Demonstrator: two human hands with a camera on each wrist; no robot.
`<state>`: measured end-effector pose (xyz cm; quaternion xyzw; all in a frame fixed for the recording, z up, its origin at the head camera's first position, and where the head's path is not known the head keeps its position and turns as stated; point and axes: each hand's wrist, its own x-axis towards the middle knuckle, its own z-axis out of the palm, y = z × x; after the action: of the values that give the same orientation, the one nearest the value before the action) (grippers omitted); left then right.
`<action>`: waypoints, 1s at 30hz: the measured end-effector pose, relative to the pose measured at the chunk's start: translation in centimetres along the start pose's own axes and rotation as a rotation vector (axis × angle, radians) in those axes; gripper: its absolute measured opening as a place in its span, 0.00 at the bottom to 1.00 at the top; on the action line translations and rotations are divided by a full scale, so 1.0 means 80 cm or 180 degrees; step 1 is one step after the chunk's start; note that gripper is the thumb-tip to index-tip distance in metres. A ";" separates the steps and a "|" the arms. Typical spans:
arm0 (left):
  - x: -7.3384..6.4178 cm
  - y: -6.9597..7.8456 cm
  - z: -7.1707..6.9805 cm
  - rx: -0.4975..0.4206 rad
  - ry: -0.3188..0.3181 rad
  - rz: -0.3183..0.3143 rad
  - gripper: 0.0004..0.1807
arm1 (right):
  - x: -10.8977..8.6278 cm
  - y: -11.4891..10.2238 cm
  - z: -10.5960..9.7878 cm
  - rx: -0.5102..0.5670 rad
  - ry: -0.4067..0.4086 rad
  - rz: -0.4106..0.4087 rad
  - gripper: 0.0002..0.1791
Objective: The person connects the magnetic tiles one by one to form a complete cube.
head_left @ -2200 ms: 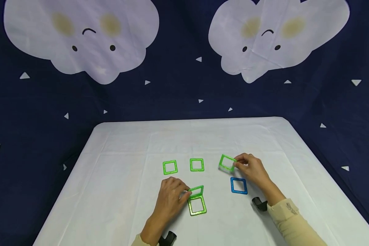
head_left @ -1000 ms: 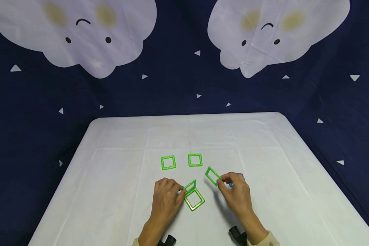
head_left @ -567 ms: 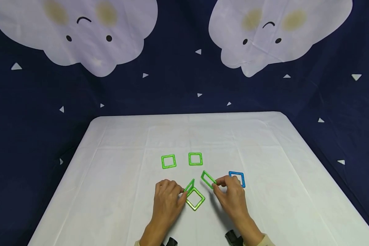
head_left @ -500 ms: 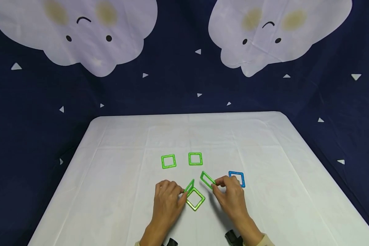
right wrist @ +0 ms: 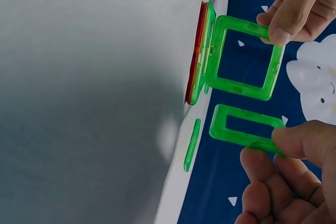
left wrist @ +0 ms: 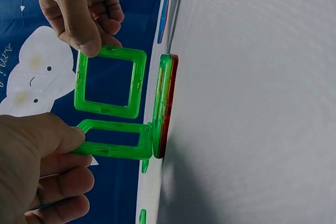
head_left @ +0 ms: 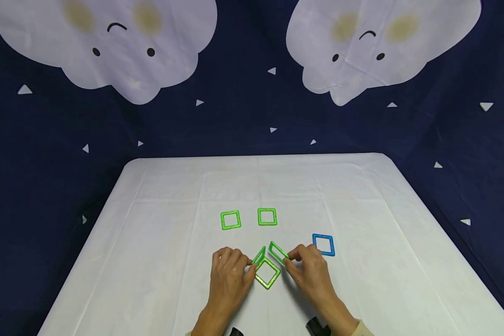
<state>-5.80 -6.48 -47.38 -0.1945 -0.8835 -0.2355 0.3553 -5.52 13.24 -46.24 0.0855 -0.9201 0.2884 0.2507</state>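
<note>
Fingers of the left hand [head_left: 227, 275] pinch an upright green tile [head_left: 259, 255] whose lower edge meets the flat green tile [head_left: 267, 273] on the white table [head_left: 159, 261]. The right hand [head_left: 308, 273] pinches a second green tile [head_left: 278, 252], tilted, just beside the flat one; whether they touch is unclear. A reddish layer under the flat tile shows only in the wrist views. A blue tile [head_left: 324, 245] lies near.
</note>
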 end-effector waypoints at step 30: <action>-0.004 -0.001 -0.001 0.0020 -0.0034 -0.0092 0.09 | -0.001 -0.002 0.008 -0.0066 -0.0276 -0.0081 0.14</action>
<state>-5.59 -6.64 -47.60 -0.1818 -0.8888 -0.2368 0.3478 -5.67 12.79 -46.66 0.1070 -0.9319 0.2718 0.2151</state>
